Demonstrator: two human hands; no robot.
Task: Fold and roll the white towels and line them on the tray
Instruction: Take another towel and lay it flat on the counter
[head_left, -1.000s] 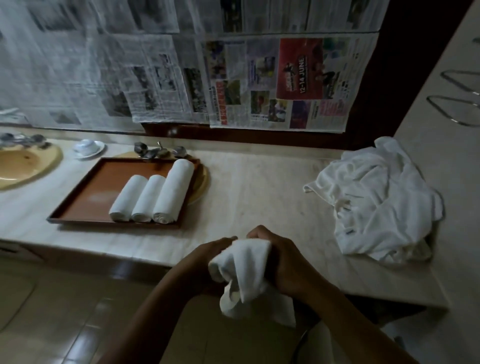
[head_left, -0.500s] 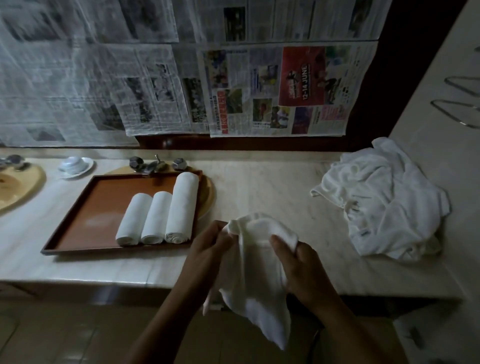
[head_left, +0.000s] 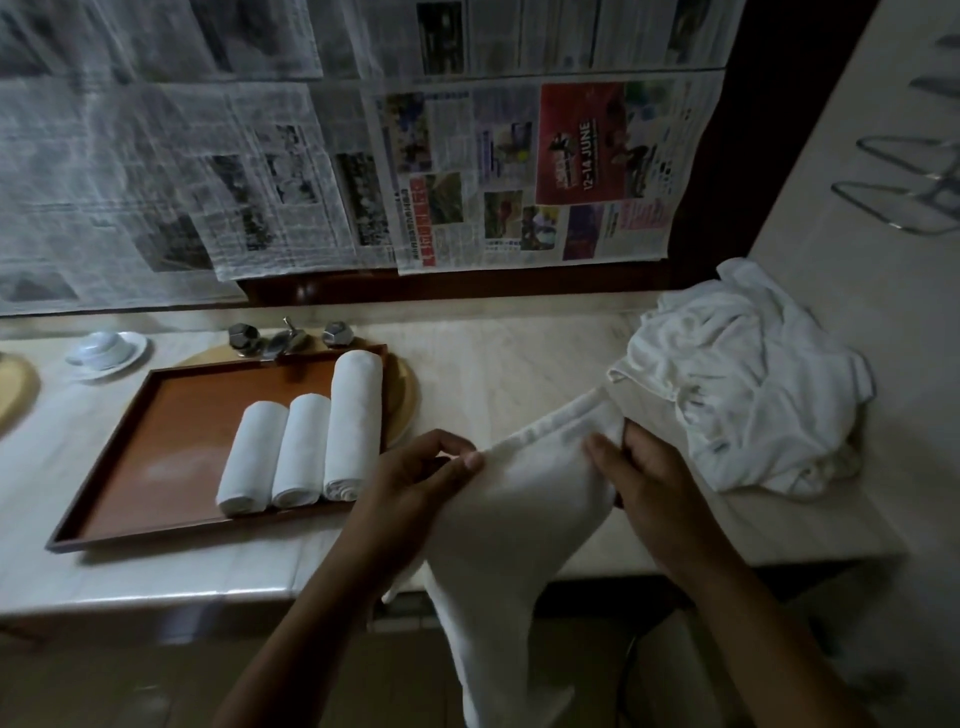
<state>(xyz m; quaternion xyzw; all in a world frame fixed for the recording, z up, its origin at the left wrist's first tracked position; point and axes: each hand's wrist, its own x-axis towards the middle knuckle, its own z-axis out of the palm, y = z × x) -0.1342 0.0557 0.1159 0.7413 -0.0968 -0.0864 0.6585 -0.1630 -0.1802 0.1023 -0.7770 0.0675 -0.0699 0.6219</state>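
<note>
1. While a second ago the white towel (head_left: 519, 519) was a bunched wad between both hands, it now hangs opened out. Its banded top hem is stretched between them, and its lower part droops past the front edge of the table (head_left: 519, 358).
2. The left hand (head_left: 415, 483) pinches the hem's left end between thumb and fingertips. The right hand (head_left: 649, 483) curls its fingers round the right end. The hands have drawn well apart.
3. Three rolled towels (head_left: 306, 452) lie side by side, touching, at the right end of the brown tray (head_left: 171, 415). The rightmost is the longest.
4. A heap of unfolded towels (head_left: 743, 384) sits on the table just beside the right hand.
5. Shaking out looks finished. The towel probably next needs laying flat between tray and heap for folding, with rolling and placing still to come.
</note>
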